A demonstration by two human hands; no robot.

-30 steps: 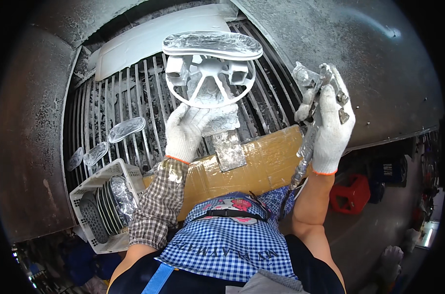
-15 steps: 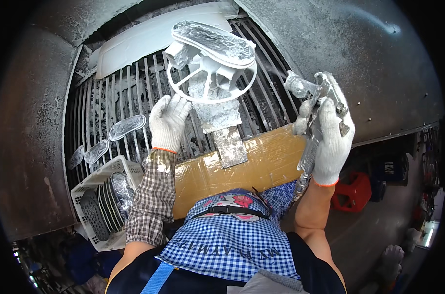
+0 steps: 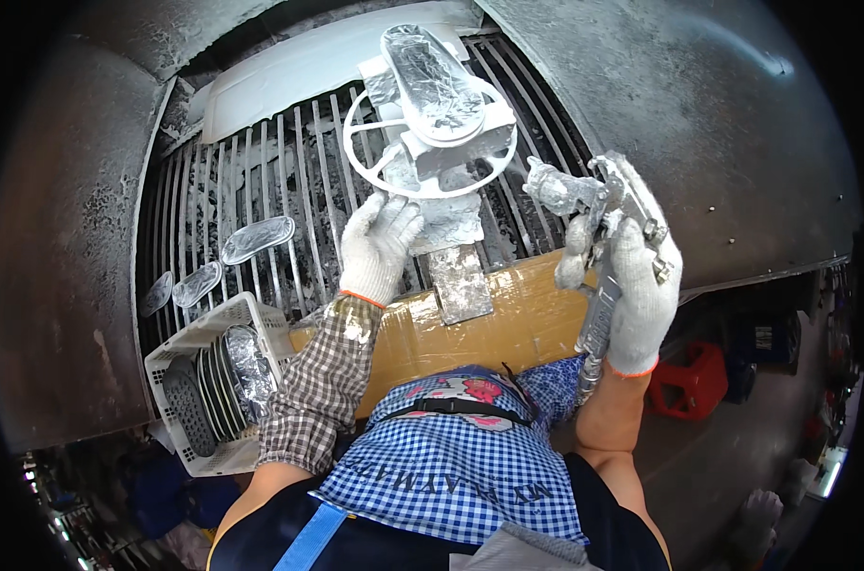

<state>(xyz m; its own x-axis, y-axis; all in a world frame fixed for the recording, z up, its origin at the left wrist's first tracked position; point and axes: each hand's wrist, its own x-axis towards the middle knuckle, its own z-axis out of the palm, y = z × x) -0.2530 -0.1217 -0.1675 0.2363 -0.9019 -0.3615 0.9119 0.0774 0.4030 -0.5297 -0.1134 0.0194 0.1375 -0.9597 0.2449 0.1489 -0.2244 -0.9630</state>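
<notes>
My right hand (image 3: 638, 271), in a white knit glove, is closed around a metal spray gun (image 3: 598, 309) whose nozzle points left toward the wheel. My left hand (image 3: 382, 243), gloved the same way, has its fingers stretched out. Its fingertips are at the near rim of a white spoked turntable wheel (image 3: 358, 169); whether they press on it I cannot tell. On supports above the wheel lies a shoe sole (image 3: 434, 86) with a white edge and a crinkled silver foil face. A coated block and a metal plate (image 3: 461, 285) extend below the wheel.
Several foil-faced soles, one being a larger sole (image 3: 258, 240), lie on the slatted metal grate (image 3: 304, 181) at left. A white plastic basket (image 3: 225, 464) holds more soles upright. Brown taped cardboard (image 3: 527, 290) lines the front edge. Metal booth walls (image 3: 736, 162) flank the grate. A red stool (image 3: 687, 383) stands at right.
The wheel has turned, so the sole on it now points lengthwise away from me. My left hand has moved right to the rim. The spray gun has shifted slightly left and down.
</notes>
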